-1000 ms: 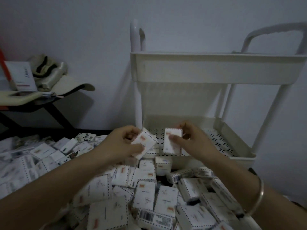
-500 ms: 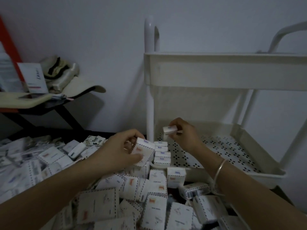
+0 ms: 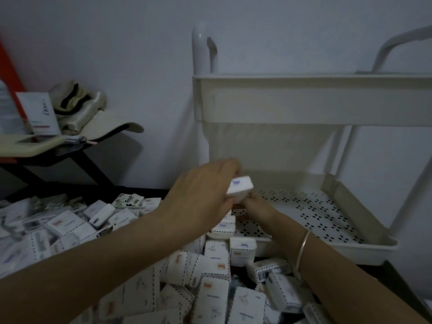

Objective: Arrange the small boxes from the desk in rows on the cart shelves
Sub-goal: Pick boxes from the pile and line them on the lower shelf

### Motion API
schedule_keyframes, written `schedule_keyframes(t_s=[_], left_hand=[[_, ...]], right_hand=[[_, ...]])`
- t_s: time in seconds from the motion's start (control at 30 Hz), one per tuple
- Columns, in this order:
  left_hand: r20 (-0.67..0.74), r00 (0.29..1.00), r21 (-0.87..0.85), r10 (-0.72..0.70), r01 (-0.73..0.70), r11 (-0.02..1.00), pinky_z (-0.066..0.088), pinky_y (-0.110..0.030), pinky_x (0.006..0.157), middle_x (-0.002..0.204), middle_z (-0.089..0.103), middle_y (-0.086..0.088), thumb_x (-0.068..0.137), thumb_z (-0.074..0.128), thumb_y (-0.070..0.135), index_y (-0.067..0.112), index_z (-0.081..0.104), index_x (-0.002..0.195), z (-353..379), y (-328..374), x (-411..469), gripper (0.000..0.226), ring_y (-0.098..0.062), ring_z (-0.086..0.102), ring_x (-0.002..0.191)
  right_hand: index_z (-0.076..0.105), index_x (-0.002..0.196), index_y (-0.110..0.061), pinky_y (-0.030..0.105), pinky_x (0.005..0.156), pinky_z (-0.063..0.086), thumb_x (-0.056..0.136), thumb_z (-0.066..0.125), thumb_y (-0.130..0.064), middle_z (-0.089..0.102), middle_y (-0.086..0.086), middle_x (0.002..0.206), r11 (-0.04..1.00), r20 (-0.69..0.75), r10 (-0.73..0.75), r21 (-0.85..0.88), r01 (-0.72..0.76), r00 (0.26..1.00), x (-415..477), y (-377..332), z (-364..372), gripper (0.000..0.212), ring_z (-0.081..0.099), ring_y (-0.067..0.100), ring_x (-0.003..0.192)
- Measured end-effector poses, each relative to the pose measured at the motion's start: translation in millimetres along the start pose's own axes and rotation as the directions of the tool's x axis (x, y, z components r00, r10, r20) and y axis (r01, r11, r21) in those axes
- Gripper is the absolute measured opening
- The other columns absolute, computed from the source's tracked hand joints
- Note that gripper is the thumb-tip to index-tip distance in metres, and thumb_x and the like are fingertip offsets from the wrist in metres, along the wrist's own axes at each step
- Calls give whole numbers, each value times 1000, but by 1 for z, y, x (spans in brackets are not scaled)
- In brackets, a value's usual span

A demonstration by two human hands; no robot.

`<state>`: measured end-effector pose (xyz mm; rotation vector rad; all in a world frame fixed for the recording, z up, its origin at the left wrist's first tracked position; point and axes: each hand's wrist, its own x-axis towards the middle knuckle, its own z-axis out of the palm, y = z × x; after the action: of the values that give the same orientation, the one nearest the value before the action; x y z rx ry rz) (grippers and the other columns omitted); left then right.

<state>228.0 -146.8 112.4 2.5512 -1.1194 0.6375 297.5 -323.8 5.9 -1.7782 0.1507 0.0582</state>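
Several small white boxes [image 3: 211, 286] with dotted edges lie heaped on the desk in front of me. My left hand [image 3: 198, 199] holds one small box [image 3: 240, 187] over the left end of the white cart's perforated lower shelf [image 3: 327, 247]. Just below it, my right hand [image 3: 258, 208] reaches down to the shelf floor; its fingertips are hidden behind the left hand and the box. A short row of boxes [image 3: 225, 226] stands along the shelf's left edge, partly covered by my left hand.
The cart's upper shelf [image 3: 304, 101] hangs close above the lower one, with uprights at the left and right. More boxes [image 3: 70, 225] spread left over the desk. A low side table [image 3: 30, 146] holds a soap carton [image 3: 39, 115] and a bag [image 3: 77, 106].
My left hand has carried its box up and right over the shelf. My right hand has dropped from above the row down to the shelf floor, partly behind the left hand.
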Motion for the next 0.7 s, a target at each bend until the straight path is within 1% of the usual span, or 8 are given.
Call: schedule_keyframes(t_s=[0.03,0.1,0.2,0.3,0.43,0.6,0.67,0.7], left_hand=[[10,998,97,55,-55,994,43,-22,72,115,56,7,91,63,30,26,41,127,3,0,13,43,-9,54,90],[62,989,317,135,-148,937,43,-30,66,115,56,0,89,65,20,23,32,135,11,-4,43,57,-19,57,91],[180,978,512,106,-185,839,34,-32,63,112,55,-7,87,61,7,14,33,136,23,-7,82,57,-24,56,87],[280,959,533,-41,-121,837,34,-31,70,118,56,-14,89,56,2,3,39,132,42,-7,110,46,-28,57,102],[335,895,501,-296,97,860,40,-32,76,122,58,-13,90,55,0,3,47,128,71,-19,128,39,-27,58,109],[429,820,526,-379,114,843,43,-31,83,120,61,-10,94,50,0,3,60,116,96,-31,129,25,-25,59,110],[467,779,534,-419,129,836,48,-32,89,119,62,-9,93,52,1,4,61,113,101,-34,128,22,-24,60,109],[479,766,528,-430,140,838,49,-33,90,119,62,-9,92,52,1,4,61,113,102,-35,128,22,-24,60,109]], right_hand=[[38,140,-13,23,56,52,100,47,-13,61,12,122,996,-3,38,76,-38,999,-1,0,-2,40,62,20,103],[24,147,-16,27,60,53,97,48,-3,63,14,121,980,-17,107,173,-102,994,-2,-2,-3,57,62,24,108],[5,153,-19,30,67,54,96,42,8,64,16,123,961,3,146,236,-142,989,-3,-2,-5,72,64,23,103],[0,153,-20,33,70,54,94,40,15,63,18,125,949,26,152,275,-153,988,-4,-3,-6,80,66,21,92],[2,153,-21,37,74,55,93,39,18,60,21,128,946,21,147,290,-147,989,-1,-1,-6,81,65,26,98],[3,152,-21,36,70,56,93,36,18,58,23,129,943,17,143,303,-141,990,3,3,-6,78,65,26,98],[6,152,-21,38,74,56,94,37,17,56,25,130,941,9,155,303,-150,988,5,4,-7,76,63,30,105],[7,151,-20,41,79,56,95,37,15,55,26,131,938,7,166,308,-161,986,8,5,-8,73,62,31,107]])
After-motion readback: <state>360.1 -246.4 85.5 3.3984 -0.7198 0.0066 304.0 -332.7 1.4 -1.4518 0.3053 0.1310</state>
